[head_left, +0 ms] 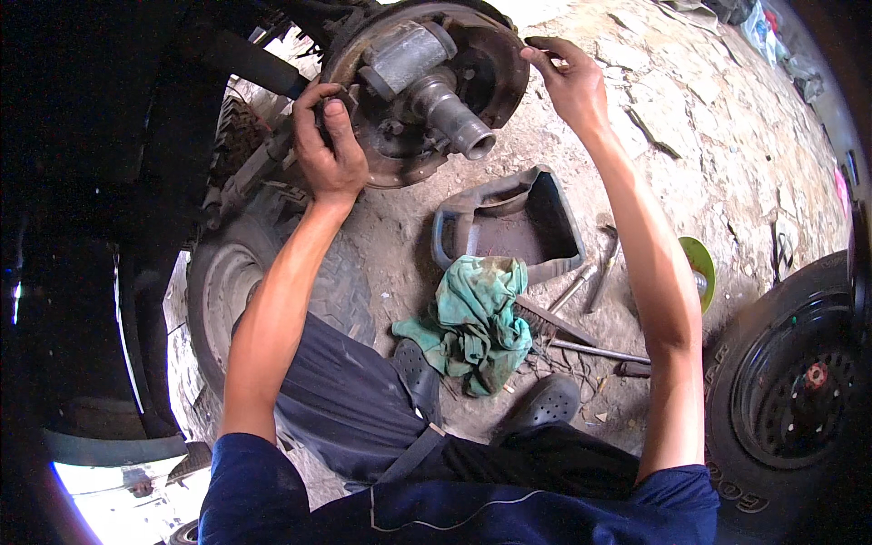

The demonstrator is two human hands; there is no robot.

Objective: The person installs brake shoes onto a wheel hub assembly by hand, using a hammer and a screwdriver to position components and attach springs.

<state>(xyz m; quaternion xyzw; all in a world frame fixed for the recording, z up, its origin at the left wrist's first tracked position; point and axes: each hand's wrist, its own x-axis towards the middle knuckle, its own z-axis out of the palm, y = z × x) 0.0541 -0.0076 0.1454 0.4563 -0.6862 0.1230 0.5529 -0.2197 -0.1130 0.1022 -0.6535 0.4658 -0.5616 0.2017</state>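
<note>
A rusty round brake backing plate [495,86] hangs at the top centre, with a grey metal cylinder [404,56] on it and a hollow spindle [454,118] pointing toward me. My left hand [329,145] is closed at the plate's left side on a small dark piece that I cannot make out. My right hand [568,82] is at the plate's right rim, thumb and forefinger curled close together with dirty tips; whether they pinch the rim or something small is unclear.
Below lie a cut plastic container [563,218], green rag [477,322], brush [545,318], hammer [604,268], metal bars [586,347] and green bowl [698,263]. Tyres lie left [336,263] and right [754,381] on cracked ground [699,109]. Dark vehicle bodywork [109,163] fills the left.
</note>
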